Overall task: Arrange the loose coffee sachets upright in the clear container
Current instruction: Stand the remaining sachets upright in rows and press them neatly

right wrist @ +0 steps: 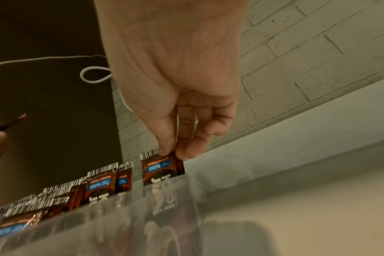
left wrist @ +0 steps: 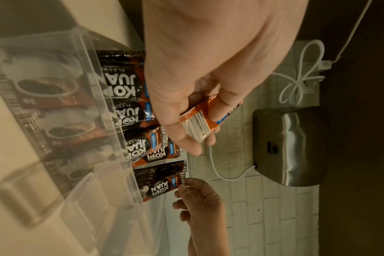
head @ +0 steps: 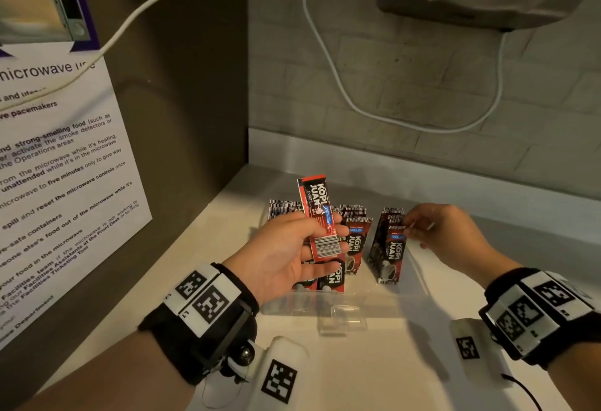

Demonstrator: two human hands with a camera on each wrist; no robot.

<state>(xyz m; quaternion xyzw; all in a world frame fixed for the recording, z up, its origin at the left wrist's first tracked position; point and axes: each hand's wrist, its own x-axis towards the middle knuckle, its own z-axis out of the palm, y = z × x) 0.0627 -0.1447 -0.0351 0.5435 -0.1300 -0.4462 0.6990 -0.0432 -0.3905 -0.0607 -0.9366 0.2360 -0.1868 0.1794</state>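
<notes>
Sachets [head: 392, 248] in clear container [head: 357, 305]: "KOPI JUAN", blue badge "100%"; "KLASIKO" in left wrist view. Sachet in left hand [head: 317, 215]: "KOPI JUAN", barcode. Wall poster [head: 48, 163]: "microwave use", "pacemakers", "strong-smelling food", "five minutes".

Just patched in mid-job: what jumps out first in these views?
The left hand holds a red coffee sachet up above the clear container on the counter. To its right, the right hand pinches the top of a sachet in the rightmost bundle, standing upright inside.
</notes>
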